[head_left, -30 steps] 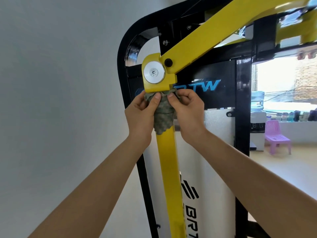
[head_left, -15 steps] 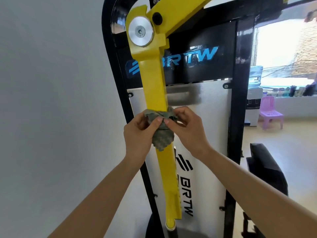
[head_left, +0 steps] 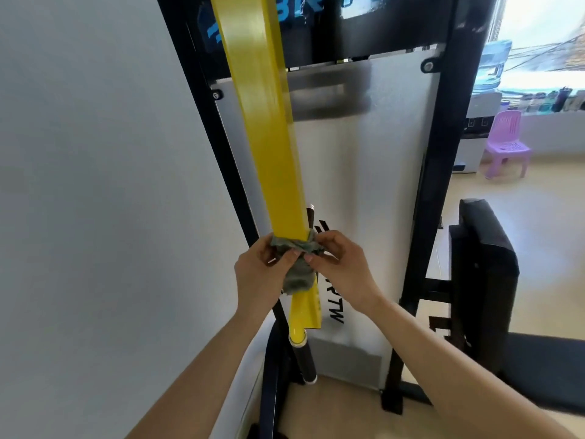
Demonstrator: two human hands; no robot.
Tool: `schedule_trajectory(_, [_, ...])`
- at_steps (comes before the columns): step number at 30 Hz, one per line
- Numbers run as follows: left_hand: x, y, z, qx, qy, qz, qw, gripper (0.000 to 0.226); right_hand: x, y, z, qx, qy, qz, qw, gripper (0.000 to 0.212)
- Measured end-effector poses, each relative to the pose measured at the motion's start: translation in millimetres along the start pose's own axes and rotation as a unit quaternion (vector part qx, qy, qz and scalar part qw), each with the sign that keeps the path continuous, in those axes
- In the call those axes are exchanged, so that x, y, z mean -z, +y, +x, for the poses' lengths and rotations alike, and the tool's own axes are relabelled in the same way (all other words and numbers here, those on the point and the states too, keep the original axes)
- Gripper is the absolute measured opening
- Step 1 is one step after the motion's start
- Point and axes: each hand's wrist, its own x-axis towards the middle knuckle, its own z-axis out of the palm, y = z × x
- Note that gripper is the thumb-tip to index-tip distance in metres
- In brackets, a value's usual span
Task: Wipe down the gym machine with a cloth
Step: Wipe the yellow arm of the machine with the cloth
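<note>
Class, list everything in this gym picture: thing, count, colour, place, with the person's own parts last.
yellow metal lever arm: one, yellow, hanging centre.
crumpled grey-green cloth: one, grey-green, wrapped round the arm.
black steel machine frame: one, black, behind the arm.
silver shroud panel: one, silver, inside the frame.
black cylindrical grip: one, black, below the arm.
black padded seat: one, black, right.
purple plastic chair: one, purple, far right.
white water dispenser: one, white, beside the chair.
left hand: one, pinching the cloth.
right hand: one, pinching the cloth.

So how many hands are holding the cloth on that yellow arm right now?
2. The left hand grips the cloth at the yellow arm's left edge; the right hand pinches it at the right edge. Neither is hidden.
</note>
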Motion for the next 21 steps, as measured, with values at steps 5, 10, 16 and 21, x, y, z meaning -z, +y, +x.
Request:
schedule_trajectory(5, [-11,-30,-23,0.040,-0.019,0.068,0.997,0.011,1,34,-17,-0.035,-0.004,-0.036,0.999,0.030])
schedule_trajectory(10, [-18,-41,-56,0.051,-0.012,0.141,0.989,0.033,1,62,-27,-0.089,0.008,-0.097,0.991,0.025])
schedule_trajectory(16, [-17,-46,-102,-0.061,0.020,0.211,0.975,0.044,10,61,-71,-0.182,-0.030,0.052,0.981,0.013])
schedule_trajectory(21, [-24,-44,-107,-0.163,-0.006,0.210,0.964,0.032,24,55,-85,-0.244,-0.076,0.231,0.939,0.026])
